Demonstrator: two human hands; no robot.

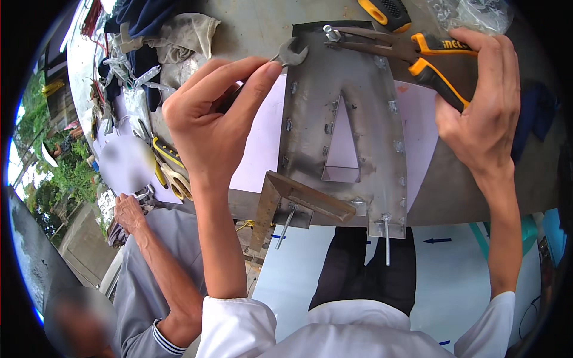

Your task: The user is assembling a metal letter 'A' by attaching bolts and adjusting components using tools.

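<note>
My left hand [209,116] pinches an open-end wrench [292,56], its jaw near the far left corner of a grey sheet-metal piece [373,125]. This piece has a triangular cutout and several weld spots. In my right hand [486,110] are long-nose pliers [394,51] with orange and black handles. Their jaw tips reach a small shiny bolt [332,34] at the far edge of the piece; whether they clamp it I cannot tell. The wrench jaw is apart from the bolt. Two metal rods, one of them the right rod [387,244], stick out at the near edge.
An angle-iron bracket [310,197] lies at the near left corner. Yellow-handled tools [169,158], grey rags [188,37] and cables cover the left side. A yellow-black handle [388,13] and clear plastic [477,15] lie far right. Another person's arm [161,268] is at left.
</note>
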